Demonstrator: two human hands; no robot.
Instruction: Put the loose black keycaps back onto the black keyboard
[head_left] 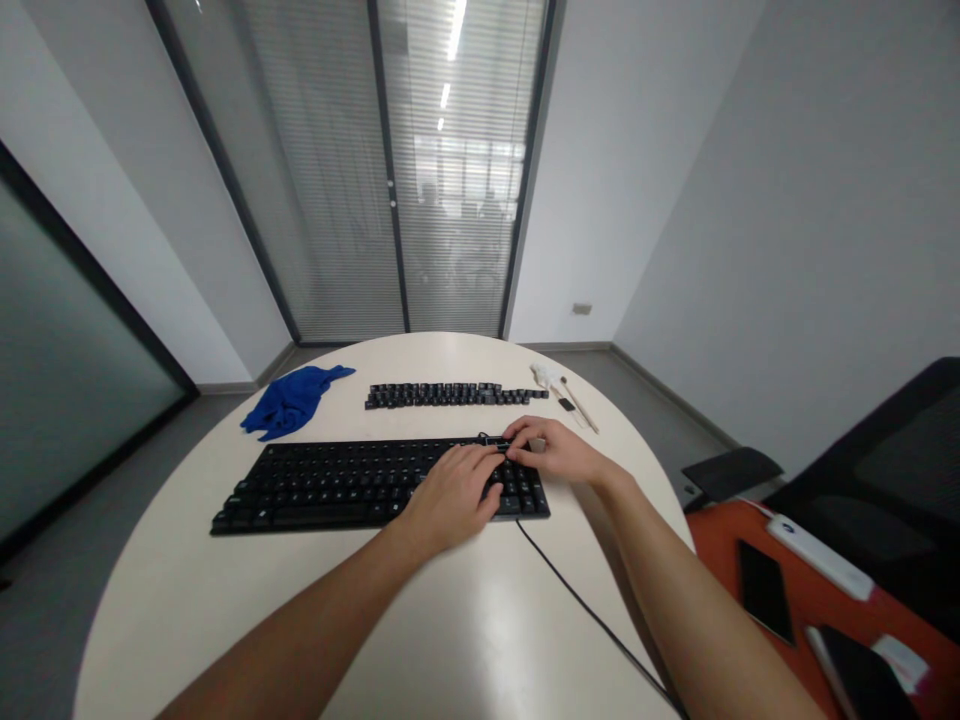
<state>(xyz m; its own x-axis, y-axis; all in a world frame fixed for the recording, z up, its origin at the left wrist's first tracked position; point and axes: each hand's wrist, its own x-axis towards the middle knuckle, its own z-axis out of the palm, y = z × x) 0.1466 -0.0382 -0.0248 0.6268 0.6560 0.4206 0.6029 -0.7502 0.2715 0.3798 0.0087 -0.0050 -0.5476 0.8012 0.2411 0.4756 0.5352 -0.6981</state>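
Observation:
A black keyboard (330, 485) lies on the round table in front of me. My left hand (456, 495) rests across its right part, fingers stretched forward over the keys and thumb apart. At the upper right of the keyboard, my right hand (551, 450) is closed, with thumb and fingertips brought together just above the keys beside my left fingertips. A thin dark wire-like piece (484, 437) shows by these fingertips. Whatever is pinched there is too small and partly hidden to name. Behind the keyboard stand rows of loose black keycaps (442, 394).
A crumpled blue cloth (296, 400) lies at the table's left. Back right are a white fluffy piece (547, 378), a thin stick (581, 405) and a small black item (566, 404). A cable (592, 610) runs toward me. An orange chair (720, 540) holds phones and a white power strip (821, 555).

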